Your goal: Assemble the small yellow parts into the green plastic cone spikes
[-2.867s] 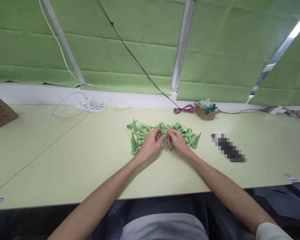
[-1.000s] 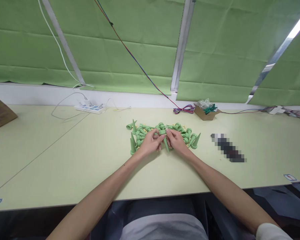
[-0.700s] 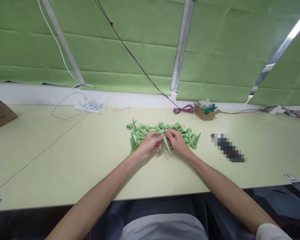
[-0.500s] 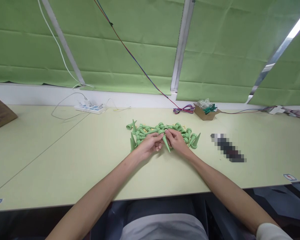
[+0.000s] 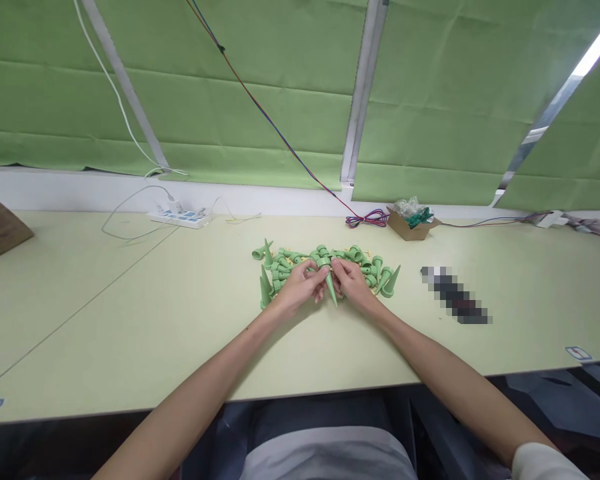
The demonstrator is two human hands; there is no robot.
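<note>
A green plastic watering spike [image 5: 331, 288], wide at its collar and pointed at the tip, hangs between my hands with its tip toward me. My left hand [image 5: 303, 285] is closed, thumb and fingers pinching it just below the collar. From the other side my right hand [image 5: 353, 281] presses its pinched fingertips against the collar; any small piece between them is too hidden to name. Behind and around both hands lies a pile of similar green spikes [image 5: 286, 259], some standing point up, with small yellow pieces [image 5: 367, 253] among them.
On the table [image 5: 180, 333], a power strip [image 5: 180, 217] sits at the back left. A coil of red and blue wire [image 5: 367, 219] lies beside a small cardboard box [image 5: 413, 230] holding clear and green plastic. A blurred-out dark object [image 5: 455, 295] is to the right. Brown board [image 5: 0, 227] stands far left.
My left hand has shifted its grip on the spike, its fingers now more curled around the collar. The spike's tip has swung slightly left and is more upright toward me.
</note>
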